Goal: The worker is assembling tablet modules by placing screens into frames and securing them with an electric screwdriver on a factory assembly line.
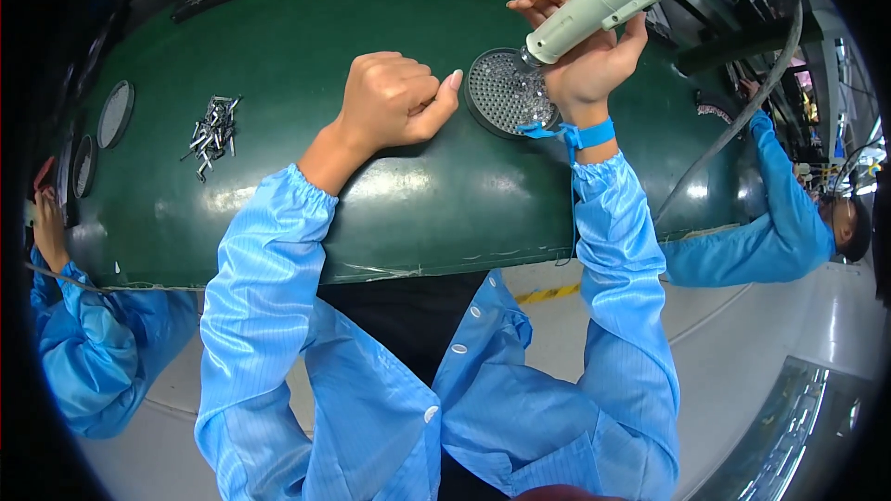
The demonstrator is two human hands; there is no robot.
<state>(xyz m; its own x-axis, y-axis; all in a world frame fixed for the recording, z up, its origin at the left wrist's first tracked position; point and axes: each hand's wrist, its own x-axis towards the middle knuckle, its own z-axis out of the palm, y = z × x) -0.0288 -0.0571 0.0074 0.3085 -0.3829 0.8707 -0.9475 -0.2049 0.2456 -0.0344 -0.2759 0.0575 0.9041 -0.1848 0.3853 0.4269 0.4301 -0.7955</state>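
My left hand (390,97) is closed in a fist above the green tabletop, thumb pointing right. Whatever its curled fingers may hold is hidden. On the right, my right hand (594,70) is palm up around a pale grey-green electric screwdriver (599,5). The tool's body lies across the palm, covering part of the fingers; some fingertips show beyond it by a black lever, and the thumb sticks out on the other side. Its nose points down over a round dark dish with a grid of holes (492,97), which holds small shiny pieces.
A loose pile of metal screws or pins (215,130) lies left on the green table (306,28). Two round trays (115,114) stand farther left. A grey cable (733,121) runs down the right. Blue-sleeved co-workers sit at left (111,353) and right (770,241).
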